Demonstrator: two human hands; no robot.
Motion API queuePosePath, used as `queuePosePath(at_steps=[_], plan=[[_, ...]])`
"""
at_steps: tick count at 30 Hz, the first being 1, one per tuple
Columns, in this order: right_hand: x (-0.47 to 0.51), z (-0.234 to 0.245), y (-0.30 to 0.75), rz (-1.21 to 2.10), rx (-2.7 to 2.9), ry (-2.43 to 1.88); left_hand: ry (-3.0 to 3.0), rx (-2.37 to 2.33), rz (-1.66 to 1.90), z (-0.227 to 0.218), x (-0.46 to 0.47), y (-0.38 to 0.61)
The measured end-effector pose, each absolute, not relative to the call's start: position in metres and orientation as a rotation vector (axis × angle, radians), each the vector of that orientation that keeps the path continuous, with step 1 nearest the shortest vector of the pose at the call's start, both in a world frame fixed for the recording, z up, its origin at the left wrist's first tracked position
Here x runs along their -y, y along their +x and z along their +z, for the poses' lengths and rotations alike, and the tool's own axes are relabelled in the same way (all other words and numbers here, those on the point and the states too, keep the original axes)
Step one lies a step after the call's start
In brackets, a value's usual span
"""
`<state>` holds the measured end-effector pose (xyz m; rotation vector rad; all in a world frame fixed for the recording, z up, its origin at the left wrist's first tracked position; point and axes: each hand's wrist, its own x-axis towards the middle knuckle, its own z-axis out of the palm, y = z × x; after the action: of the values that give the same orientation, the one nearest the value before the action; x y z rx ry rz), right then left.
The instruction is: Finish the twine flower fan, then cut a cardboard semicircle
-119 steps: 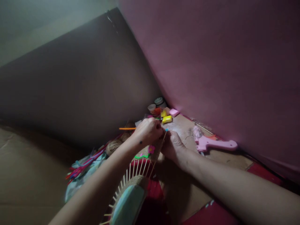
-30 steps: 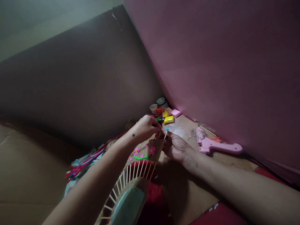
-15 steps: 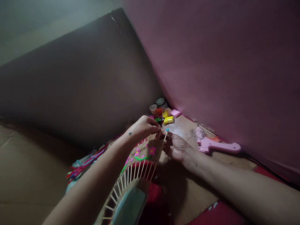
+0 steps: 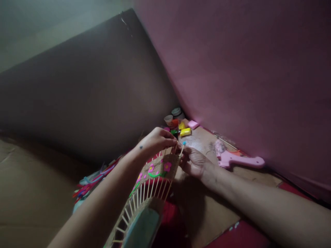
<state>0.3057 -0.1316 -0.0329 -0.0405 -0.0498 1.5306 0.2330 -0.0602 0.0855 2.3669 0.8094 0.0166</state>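
Observation:
A round basket frame (image 4: 144, 196) of thin wooden sticks with a woven twine band lies tilted toward me; pink flowers and green stems (image 4: 157, 168) decorate the band. My left hand (image 4: 155, 141) rests on the frame's far rim, fingers curled and pinched at the stick tips. My right hand (image 4: 193, 162) pinches a thin stick with a blue tip (image 4: 182, 148) beside the rim. What my left fingers pinch is too small to make out.
A pink glue gun (image 4: 234, 159) lies on the brown board to the right. Yellow, pink and orange clay blocks (image 4: 184, 131) and small jars (image 4: 177, 112) sit in the corner. Coloured pipe cleaners (image 4: 90, 179) lie at left. A pink wall and a brown panel stand close behind.
The basket frame has turned a little, so more flowers show on the band. Both hands have stayed at the rim near the blue-tipped stick.

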Motion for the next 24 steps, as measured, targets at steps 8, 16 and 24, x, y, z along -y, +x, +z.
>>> queuePosePath(at_steps=[8,16,24], plan=[[0.1305,-0.0331,0.3058,1.519,0.060,-0.073,2.373,-0.823,0.021,0.0859,0.0648,0.2359],[0.1311,-0.0298,0.3044,1.505,0.063,-0.103,2.443,-0.815,0.015,0.0843,0.0606,0.2361],[0.1286,-0.0310,0.3027,1.481,0.028,-0.111,2.654,-0.794,-0.054,0.0845,0.0698,0.2379]])
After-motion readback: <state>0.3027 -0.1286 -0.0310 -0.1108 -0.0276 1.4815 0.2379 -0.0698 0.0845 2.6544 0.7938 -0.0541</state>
